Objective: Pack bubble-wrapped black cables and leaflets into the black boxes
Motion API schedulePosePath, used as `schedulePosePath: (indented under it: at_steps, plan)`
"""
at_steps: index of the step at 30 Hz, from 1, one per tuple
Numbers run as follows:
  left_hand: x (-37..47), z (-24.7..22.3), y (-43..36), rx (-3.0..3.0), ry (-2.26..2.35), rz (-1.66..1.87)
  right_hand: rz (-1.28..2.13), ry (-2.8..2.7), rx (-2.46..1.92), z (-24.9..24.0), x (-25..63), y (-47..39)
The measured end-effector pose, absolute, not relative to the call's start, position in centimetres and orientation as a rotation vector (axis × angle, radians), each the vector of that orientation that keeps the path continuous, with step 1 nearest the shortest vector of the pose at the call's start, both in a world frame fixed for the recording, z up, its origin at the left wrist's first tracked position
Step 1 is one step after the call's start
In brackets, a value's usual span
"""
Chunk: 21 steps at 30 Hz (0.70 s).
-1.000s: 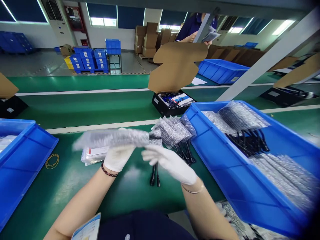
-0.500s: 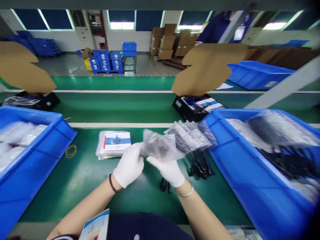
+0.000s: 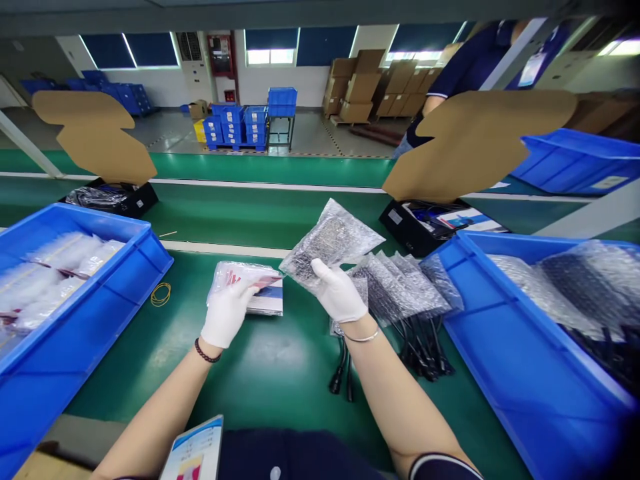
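My right hand (image 3: 341, 293), in a white glove, grips a bubble-wrap bag (image 3: 333, 240) and holds it tilted above the green table. At the left my gloved left hand (image 3: 227, 312) has its fingers closed on a clear plastic bag (image 3: 240, 275) with red print. That bag lies over a stack of booklets (image 3: 267, 300) in clear sleeves, whose right part shows. Beside my right wrist are more bubble-wrap bags (image 3: 400, 283) in a row, with black cables (image 3: 425, 350) sticking out of them. Two black cable ends (image 3: 337, 380) show below my right hand.
Blue bins stand on both sides: the left bin (image 3: 120, 300) holds white wrapped packs, the right bin (image 3: 525, 373) bubble-wrapped items with cables. Yellow bands (image 3: 161, 294) lie near the left bin. Black boxes (image 3: 415, 227) with raised cardboard flaps stand behind. A person (image 3: 465, 73) is beyond.
My left hand has let go of the bag both hands were at and moved left onto the booklet stack. My right hand has raised the bubble-wrap bag. The view has shifted.
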<state>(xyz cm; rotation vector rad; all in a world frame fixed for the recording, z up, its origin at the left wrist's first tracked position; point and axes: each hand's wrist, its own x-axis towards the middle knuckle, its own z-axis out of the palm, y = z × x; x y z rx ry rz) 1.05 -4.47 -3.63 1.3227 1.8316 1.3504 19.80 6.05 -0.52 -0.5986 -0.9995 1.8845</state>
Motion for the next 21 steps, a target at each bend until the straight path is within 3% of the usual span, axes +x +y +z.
schedulePosePath:
  at_steps: [4, 6, 9, 11, 14, 16, 21]
  plan:
    - [-0.2, -2.5, -3.5, 1.254, 2.008, 1.351, 1.988, -1.019, -0.572, 0.4, 19.2, 6.6]
    - [-0.4, -2.2, -3.0, 1.234, 1.993, 1.53, 2.065, -1.037, -0.555, 0.7, 19.2, 6.5]
    - [0.0, -1.8, -2.1, 1.381, 1.741, 1.773, 2.206, -1.078, -0.442, 1.0, 19.2, 5.8]
    - [0.7, -1.2, -1.4, 1.597, 1.507, 1.66, 2.197, -1.097, -0.375, 1.2, 19.3, 5.1]
    - [2.1, 0.3, -0.7, 1.904, 1.354, 1.469, 1.938, -1.075, -0.429, 1.7, 19.7, 4.5]
    - [3.0, 1.2, -0.5, 1.988, 1.42, 1.552, 1.694, -1.102, -0.585, 1.9, 20.5, 4.8]
    - [4.3, 1.7, -0.2, 1.517, 1.774, 1.634, 1.316, -1.269, -0.839, 1.1, 22.0, 6.2]
